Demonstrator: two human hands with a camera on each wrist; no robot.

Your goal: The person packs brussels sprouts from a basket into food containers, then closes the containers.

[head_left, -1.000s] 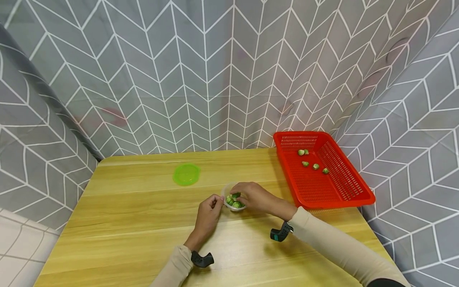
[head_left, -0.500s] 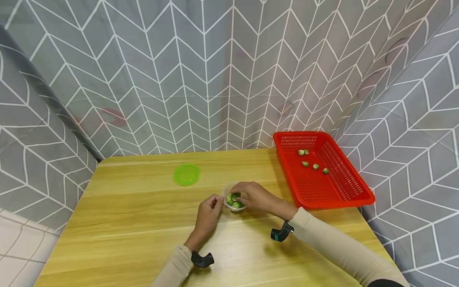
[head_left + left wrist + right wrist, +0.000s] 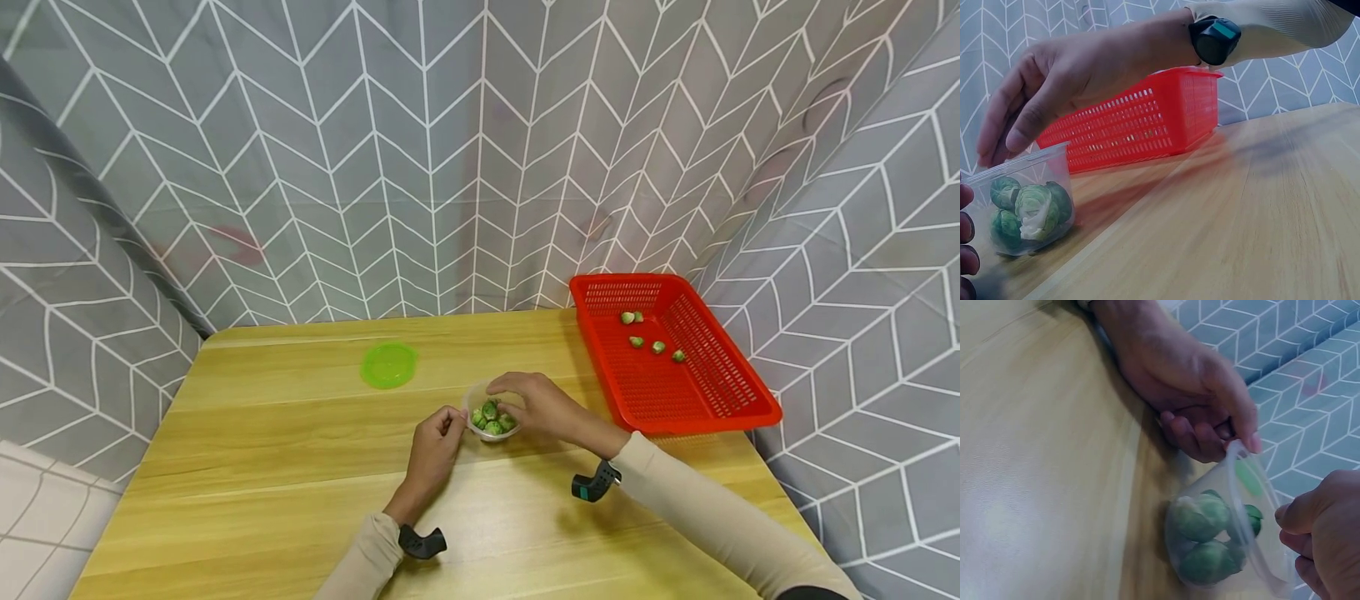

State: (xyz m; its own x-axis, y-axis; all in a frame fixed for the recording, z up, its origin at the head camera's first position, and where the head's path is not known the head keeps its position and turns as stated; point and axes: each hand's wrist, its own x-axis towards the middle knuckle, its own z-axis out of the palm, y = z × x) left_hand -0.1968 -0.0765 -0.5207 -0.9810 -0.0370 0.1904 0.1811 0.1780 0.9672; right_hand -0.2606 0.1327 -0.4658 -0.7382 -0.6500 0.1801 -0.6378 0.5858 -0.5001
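Observation:
A small clear plastic tub [image 3: 492, 438] stands on the table with several Brussels sprouts [image 3: 478, 419] inside. My left hand [image 3: 435, 446] is at its left side, thumb and fingers pinching the rim, as the right wrist view also shows. Over the tub's right edge hovers my right hand [image 3: 546, 408], with its fingers bent loosely downward and no sprout between them. In the left wrist view those fingertips hang right at the tub's top edge, and the sprouts lie below them against the clear wall.
A red perforated basket [image 3: 690, 408] stands at the table's back right, with several more Brussels sprouts [image 3: 658, 347] on its bottom. A round green lid [image 3: 388, 366] lies flat behind the tub, to the left. Grey patterned curtains [image 3: 450, 167] border the wooden table [image 3: 262, 467].
My right hand has let go of a sprout among the others in the tub and lifted slightly up and right, its fingers spreading. The left hand keeps its pinch on the rim.

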